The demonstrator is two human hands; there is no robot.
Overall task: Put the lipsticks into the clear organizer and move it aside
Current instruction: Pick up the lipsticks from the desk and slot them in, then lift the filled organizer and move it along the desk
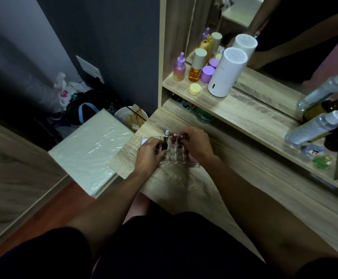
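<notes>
The clear organizer [173,157] stands on the wooden dresser top near its left end, its grid of small cells showing between my hands. Three lipsticks stand upright in its far row: a black one with a silver cap [165,137], a dark pink one [174,137] and a red one [183,136]. My left hand [150,153] grips the organizer's left side, fingers curled by the black lipstick. My right hand [196,144] closes over its right side, fingertips at the red lipstick. A white round item [144,141] sits in the organizer's left compartment.
The dresser top [184,184] ends just left of the organizer, above a white plastic-covered box [95,146] and a bowl [131,116]. A shelf above carries purple and amber bottles [197,64] and a white cylinder [225,74]. Spray bottles [316,124] lie at the right before a mirror.
</notes>
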